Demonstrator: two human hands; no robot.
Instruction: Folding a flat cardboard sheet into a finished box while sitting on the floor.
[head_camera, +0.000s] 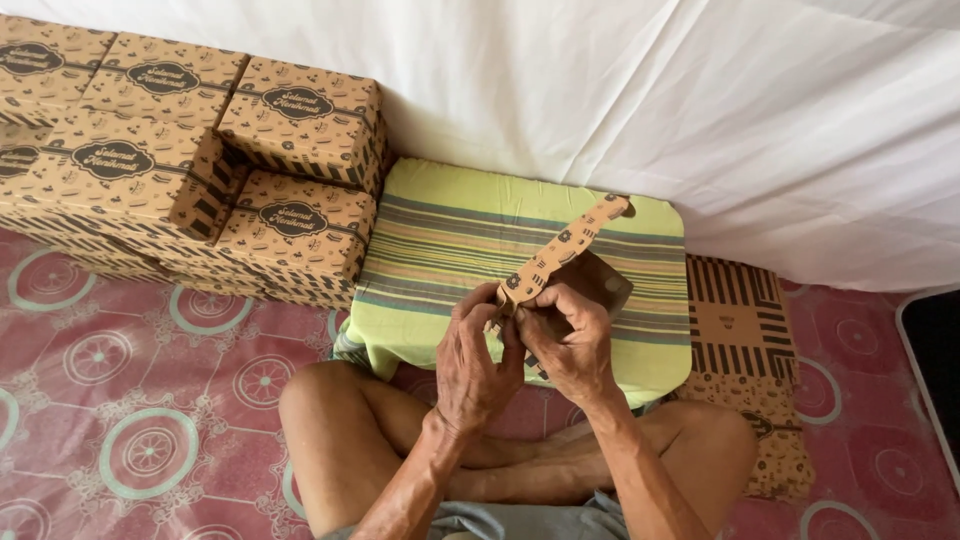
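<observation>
At the far left, a stack of closed cardboard boxes (190, 170) stands on the patterned pink floor covering (150, 400); each box is rectangular, brown, printed with small dark motifs, and carries a dark oval label on its top face and striped bands along its lower sides. The right edge of the stack touches the left edge of a green striped cushion (450, 240), which sits against the white sheet (650, 100) behind. Above the cushion's front edge, the left hand (478, 360) and the right hand (570, 345) are both closed on a partly folded cardboard box blank (560, 252), pinching its near end; its long printed flap rises toward the cushion's far right corner. Just right of the cushion, a pile of flat brown blanks (745, 340) with dark stripes lies on the floor covering.
</observation>
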